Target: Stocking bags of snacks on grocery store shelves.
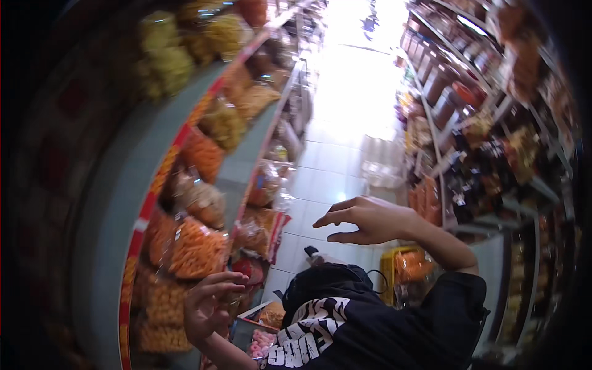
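Much of the left and right rim is dark, and the bags on the upper shelves blur together. The left hand (206, 305) is raised with fingers loosely curled and empty, just beside a clear bag of orange snacks (197, 250) on the lower shelf (132, 185). The right hand (364, 219) hovers spread over the tiled aisle floor (333, 160), which runs open ahead. A yellow basket (404, 268) stands by the right-hand shelving.
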Motion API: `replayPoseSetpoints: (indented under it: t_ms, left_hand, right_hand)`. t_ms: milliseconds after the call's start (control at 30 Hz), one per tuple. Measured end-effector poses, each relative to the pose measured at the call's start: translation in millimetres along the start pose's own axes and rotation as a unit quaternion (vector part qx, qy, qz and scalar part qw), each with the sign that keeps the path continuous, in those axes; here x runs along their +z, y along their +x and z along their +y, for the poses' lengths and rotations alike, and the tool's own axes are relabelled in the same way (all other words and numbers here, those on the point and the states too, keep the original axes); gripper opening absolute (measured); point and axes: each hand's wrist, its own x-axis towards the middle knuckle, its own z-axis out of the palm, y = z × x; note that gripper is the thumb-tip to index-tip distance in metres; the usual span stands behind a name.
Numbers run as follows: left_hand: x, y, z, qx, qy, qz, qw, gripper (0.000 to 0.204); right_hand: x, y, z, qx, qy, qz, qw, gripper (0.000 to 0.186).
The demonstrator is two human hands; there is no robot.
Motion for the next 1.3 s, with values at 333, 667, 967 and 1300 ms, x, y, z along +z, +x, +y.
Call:
replayPoseSetpoints:
  t_ms: [333,667,967,1300]
  left_hand:
    - [78.7,131.4,-155.5,-0.308,-0.049,-0.004,0.950,0.030]
    - [204.6,330.2,-245.4,-0.295,0.031,-0.281,0.913,0.031]
    - [306.1,422.3,-328.8,-0.254,0.085,-0.594,0.758,0.029]
    - [421.0,389.5,-345.9,-0.119,0.097,-0.792,0.591,0.028]
  right_hand:
    - [89.2,-117.5,116.6,0.246,0.147,0.185,0.940,0.026]
    - [59.0,-169.7,174.9,0.449,0.071,0.423,0.784,0.026]
    - [114.8,-185.4,136.3,0.675,0.091,0.561,0.471,0.029]
    - [187.9,-147.0,92.5,0.704,0.132,0.659,0.229,0.029]
